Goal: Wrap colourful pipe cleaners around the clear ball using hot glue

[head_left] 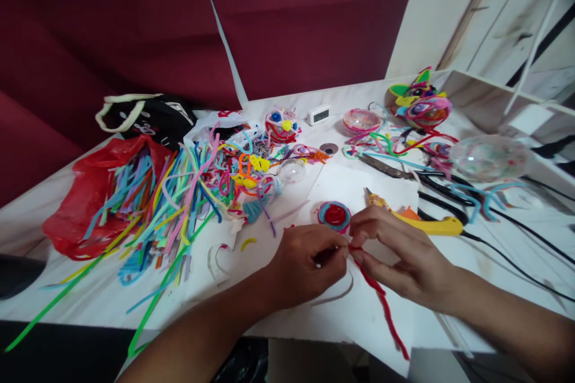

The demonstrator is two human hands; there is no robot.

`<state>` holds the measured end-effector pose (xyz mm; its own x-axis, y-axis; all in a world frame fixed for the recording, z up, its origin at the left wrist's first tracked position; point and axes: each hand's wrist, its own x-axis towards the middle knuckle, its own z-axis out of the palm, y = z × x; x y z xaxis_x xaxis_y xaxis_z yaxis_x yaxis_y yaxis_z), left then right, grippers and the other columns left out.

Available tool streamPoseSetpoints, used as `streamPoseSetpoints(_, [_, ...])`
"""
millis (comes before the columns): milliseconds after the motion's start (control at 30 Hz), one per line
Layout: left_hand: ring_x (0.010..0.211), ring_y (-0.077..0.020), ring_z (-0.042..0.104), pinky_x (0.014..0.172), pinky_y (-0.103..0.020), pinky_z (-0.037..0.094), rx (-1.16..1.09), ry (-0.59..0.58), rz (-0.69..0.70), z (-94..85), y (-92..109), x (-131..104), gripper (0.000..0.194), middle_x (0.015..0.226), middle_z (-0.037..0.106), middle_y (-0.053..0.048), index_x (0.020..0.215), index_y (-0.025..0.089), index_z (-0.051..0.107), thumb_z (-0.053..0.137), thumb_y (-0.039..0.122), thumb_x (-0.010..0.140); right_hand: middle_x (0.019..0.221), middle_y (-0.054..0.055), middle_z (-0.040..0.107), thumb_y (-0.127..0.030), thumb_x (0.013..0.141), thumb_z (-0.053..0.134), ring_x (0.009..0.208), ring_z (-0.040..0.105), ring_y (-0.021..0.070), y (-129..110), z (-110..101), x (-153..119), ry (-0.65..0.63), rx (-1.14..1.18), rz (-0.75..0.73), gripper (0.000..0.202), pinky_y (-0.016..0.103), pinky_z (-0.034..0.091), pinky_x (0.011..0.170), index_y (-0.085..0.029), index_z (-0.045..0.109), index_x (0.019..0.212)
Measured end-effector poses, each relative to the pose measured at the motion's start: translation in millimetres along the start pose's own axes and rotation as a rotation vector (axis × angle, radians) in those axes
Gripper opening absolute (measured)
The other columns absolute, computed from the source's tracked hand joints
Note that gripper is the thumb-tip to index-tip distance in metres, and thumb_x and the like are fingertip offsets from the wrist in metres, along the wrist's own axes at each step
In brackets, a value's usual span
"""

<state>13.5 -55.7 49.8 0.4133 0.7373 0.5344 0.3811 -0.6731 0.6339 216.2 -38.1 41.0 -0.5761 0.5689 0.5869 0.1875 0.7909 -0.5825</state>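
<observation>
Black pale-handled bag point(164, 124) before maroon cloth point(309, 18); small white clock point(319, 115).

Fingers point(376, 228) hide one end of the red pipe cleaner point(386, 309).

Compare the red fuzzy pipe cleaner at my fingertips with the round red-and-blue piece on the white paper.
The red fuzzy pipe cleaner is a long strand; the round red-and-blue piece is a compact circle. The pipe cleaner is all red; the round piece has blue around its red middle. The left hand and right hand pinch the pipe cleaner; the round piece lies on the white paper. Both show red.
</observation>
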Motion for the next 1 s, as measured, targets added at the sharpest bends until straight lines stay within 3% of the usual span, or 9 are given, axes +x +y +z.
streamPoseSetpoints(233, [0.047,-0.0051,0.041,0.046,-0.017,0.031,-0.045,0.0,-0.066,0.6,0.3,1.7,0.015,0.053,0.054,0.004,0.067,0.013,0.066,0.058,0.009,0.079,0.09,0.011,0.064,-0.01,0.096,0.051,0.084,0.057,0.0208,-2.9,-4.8,3.1,-0.015,-0.236,-0.209,0.009,0.038,0.05,0.076,-0.015,0.059,0.096])
streamPoseSetpoints(400, [0.047,-0.0045,0.041,0.046,-0.015,0.031,-0.096,-0.025,-0.102,1.6,-1.7,1.8,0.013,0.053,0.052,0.004,0.066,0.012,0.066,0.057,0.007,0.075,0.085,0.011,0.064,-0.008,0.092,0.054,0.079,0.055,0.0213,-0.5,-2.0,1.2,-0.037,-0.387,-0.276,0.009,0.039,0.048,0.073,-0.014,0.059,0.092])
streamPoseSetpoints(567, [0.048,-0.0046,0.038,0.044,-0.016,0.028,-0.14,-0.076,-0.228,-4.5,0.0,5.3,0.013,0.053,0.05,0.005,0.064,0.012,0.067,0.059,0.009,0.074,0.08,0.009,0.063,-0.005,0.088,0.057,0.076,0.054,0.0211,-1.9,-3.9,2.0,-0.077,-0.391,-0.33,0.01,0.038,0.048,0.071,-0.015,0.058,0.091])
streamPoseSetpoints(733, [0.046,-0.0043,0.035,0.042,-0.016,0.026,-0.212,-0.063,-0.28,-13.1,2.5,10.3,0.013,0.052,0.047,0.005,0.064,0.012,0.067,0.06,0.013,0.075,0.084,0.006,0.059,-0.002,0.088,0.053,0.08,0.056,0.0171,-2.3,-8.4,2.4,-0.015,-0.076,-0.135,0.017,0.031,0.049,0.072,-0.018,0.051,0.093])
streamPoseSetpoints(1000, [0.045,-0.0036,0.035,0.044,-0.015,0.027,-0.194,0.041,-0.22,-12.5,6.0,11.6,0.014,0.05,0.047,0.005,0.06,0.012,0.064,0.061,0.011,0.074,0.08,-0.002,0.052,-0.018,0.096,0.054,0.072,0.049,0.0123,-1.0,-4.2,-2.4,0.057,0.281,0.317,0.011,0.024,0.042,0.063,-0.024,0.051,0.088])
